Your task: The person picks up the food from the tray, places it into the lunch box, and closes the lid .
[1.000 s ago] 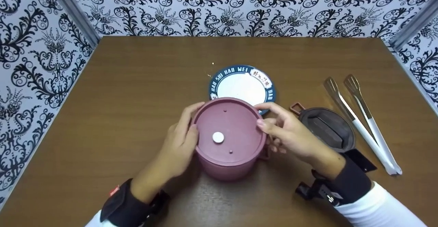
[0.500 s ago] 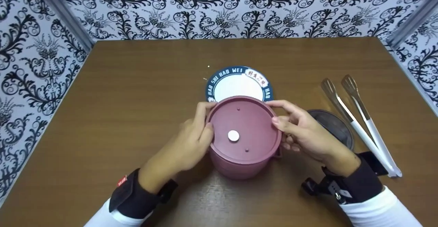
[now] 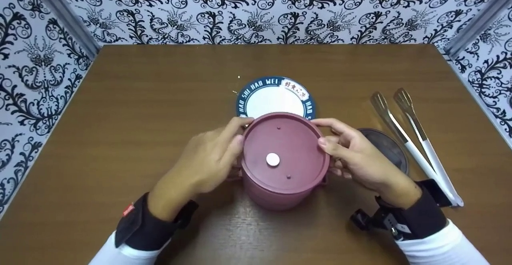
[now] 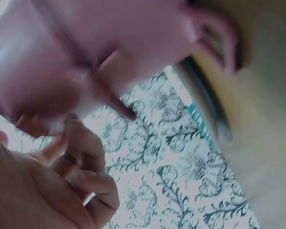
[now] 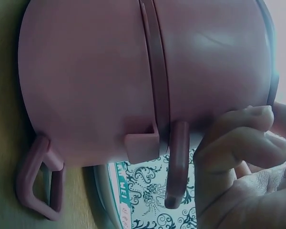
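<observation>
A mauve-pink two-tier pot stands at the middle front, its flat round lid bearing a white knob. Loop handles stick out from the side. My right hand grips the upper right rim, with the thumb on the lid's edge and the index finger behind it. At the left rim, my left hand has its index fingertip on the edge and its thumb close against the side. Curled fingers of that hand show in the blurred left wrist view. Behind the pot lies a blue-rimmed white plate, partly hidden.
White-handled metal tongs lie spread at the right. A dark round dish is partly covered by my right hand. Near the tongs' joined end lies a flat black thing. A patterned wall bounds the wooden table.
The pot and both hands shifted right in the view, then the pot stayed put. My left hand has since slid a little left, its thumb easing off the lid.
</observation>
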Motion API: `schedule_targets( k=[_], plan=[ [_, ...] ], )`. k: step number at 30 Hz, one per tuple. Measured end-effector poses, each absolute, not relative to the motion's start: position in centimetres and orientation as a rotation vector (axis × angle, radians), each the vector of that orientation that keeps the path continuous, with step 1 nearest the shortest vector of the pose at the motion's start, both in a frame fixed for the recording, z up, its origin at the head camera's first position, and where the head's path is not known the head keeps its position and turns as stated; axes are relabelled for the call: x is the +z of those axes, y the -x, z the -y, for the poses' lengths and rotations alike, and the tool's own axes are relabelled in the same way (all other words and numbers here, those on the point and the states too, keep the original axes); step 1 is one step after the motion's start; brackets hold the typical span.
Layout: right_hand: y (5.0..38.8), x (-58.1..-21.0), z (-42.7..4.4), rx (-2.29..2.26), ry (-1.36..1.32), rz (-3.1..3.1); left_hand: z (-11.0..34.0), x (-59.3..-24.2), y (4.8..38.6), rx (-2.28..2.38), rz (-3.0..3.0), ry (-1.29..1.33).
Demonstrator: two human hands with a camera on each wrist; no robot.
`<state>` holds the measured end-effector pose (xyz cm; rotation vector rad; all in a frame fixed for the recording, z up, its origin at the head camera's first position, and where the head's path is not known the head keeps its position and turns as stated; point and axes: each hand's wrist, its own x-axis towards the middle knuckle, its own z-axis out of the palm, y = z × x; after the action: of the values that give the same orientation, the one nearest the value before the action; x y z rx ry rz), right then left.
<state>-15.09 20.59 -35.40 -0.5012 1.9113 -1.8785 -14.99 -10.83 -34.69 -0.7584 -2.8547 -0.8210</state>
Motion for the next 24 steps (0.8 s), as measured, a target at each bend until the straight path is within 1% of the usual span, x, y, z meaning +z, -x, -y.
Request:
schedule_targets(
  k=[4,9,12,17,20,24],
  plan=[
    [15.2,-35.2,-20.7,-1.833,0.452,-1.995,11.6,-33.9,15.1,-0.767,2.821,0.73],
    [15.3,-35.6,-20.7,-1.871,0.208,-2.292,11.4,-34.3,15.5,-0.859,2.783,0.685],
    [15.4,-36.2,-20.4,-1.982,0.116,-2.385,10.8,-35.3,16.0,-1.122,2.724,0.653],
    [15.3,-37.1,-19.5,-2.013,0.107,-2.329,9.4,-37.4,16.5,-1.693,2.558,0.57],
    [15.0,-37.5,-18.9,-1.998,0.054,-2.265,8.6,-38.4,16.4,-1.974,2.438,0.47],
    [14.8,-38.3,-18.2,-1.997,0.038,-2.211,7.9,-39.2,16.1,-2.149,2.315,0.393]
  ],
)
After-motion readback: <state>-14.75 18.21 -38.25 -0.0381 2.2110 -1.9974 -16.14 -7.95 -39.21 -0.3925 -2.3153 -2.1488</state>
